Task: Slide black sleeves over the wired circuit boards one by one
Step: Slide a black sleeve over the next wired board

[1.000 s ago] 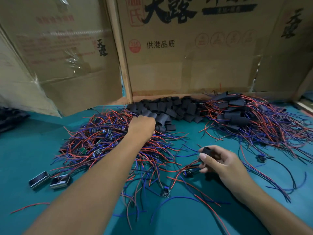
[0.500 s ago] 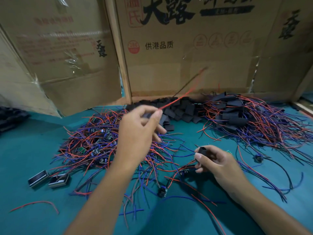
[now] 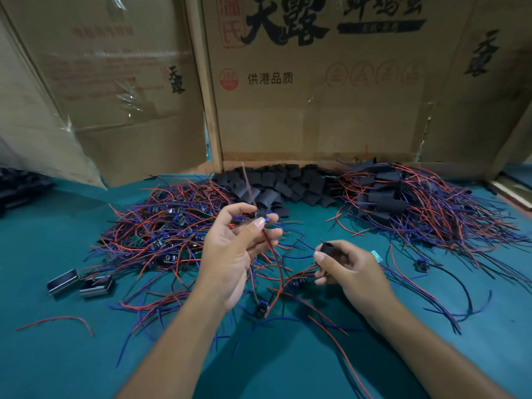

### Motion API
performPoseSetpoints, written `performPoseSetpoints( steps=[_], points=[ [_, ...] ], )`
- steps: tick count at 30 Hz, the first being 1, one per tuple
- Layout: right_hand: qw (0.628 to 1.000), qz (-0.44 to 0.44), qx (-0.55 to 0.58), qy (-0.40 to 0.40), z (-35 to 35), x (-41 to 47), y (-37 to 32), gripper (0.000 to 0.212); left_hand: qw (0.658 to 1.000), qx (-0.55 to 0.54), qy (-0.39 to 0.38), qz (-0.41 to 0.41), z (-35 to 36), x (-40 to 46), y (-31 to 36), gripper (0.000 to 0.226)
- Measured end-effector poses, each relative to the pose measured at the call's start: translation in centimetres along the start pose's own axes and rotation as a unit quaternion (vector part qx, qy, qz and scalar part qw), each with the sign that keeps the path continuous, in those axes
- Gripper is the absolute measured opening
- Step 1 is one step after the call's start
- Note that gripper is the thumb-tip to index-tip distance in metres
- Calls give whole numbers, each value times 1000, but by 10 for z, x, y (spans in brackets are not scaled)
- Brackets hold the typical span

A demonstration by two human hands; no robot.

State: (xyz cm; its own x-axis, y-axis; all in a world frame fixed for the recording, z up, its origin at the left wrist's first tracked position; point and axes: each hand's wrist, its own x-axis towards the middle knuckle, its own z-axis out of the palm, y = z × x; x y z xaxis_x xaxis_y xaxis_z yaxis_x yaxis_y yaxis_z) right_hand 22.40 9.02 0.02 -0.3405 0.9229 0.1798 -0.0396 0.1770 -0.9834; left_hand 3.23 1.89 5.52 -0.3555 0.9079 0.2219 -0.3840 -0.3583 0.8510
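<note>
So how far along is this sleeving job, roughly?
Done: the right-hand pile holds wired boards already in black sleeves. In hand: the left hand pinches a bare wired board, and the right hand holds an empty sleeve, not yet joined. Left: a large tangle of unsleeved boards and a heap of spare sleeves.

Single head view, angled forward and down

The teal table (image 3: 57,226) is seen from close above, the cardboard boxes (image 3: 316,110) are faced at its far edge, and both forearms are seen entering from the bottom edge.
</note>
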Motion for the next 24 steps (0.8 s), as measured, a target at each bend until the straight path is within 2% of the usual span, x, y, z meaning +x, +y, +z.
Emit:
performPoseSetpoints(
  steps=[5, 8, 11, 13, 16, 20, 24],
  points=[
    [1000, -7, -24, -2, 0, -2, 1, 11, 996, -70, 42, -43, -3, 3, -5, 49],
    [1000, -9, -30, -4, -2, -1, 3, 8, 993, -101, 27, -56, -8, 7, -6, 60],
    [999, -4, -38, -4, -4, 1, 7, 8, 997, -49, 18, -48, -14, 8, -3, 64],
    [999, -1, -34, -5, -3, 2, 8, 8, 999, 19, 21, -44, -17, 9, -1, 59],
    [1000, -3, -25, -6, -1, 2, 8, 7, 998, 39, 10, -40, -20, 10, -2, 46],
    [1000, 7, -20, -10, 1, 0, 3, 8, 998, -2, 10, -58, -21, 10, -4, 31],
    [1000, 0, -25, -15, 2, -3, -3, 9, 995, -81, 28, -56, -23, 11, -3, 32]
  ],
)
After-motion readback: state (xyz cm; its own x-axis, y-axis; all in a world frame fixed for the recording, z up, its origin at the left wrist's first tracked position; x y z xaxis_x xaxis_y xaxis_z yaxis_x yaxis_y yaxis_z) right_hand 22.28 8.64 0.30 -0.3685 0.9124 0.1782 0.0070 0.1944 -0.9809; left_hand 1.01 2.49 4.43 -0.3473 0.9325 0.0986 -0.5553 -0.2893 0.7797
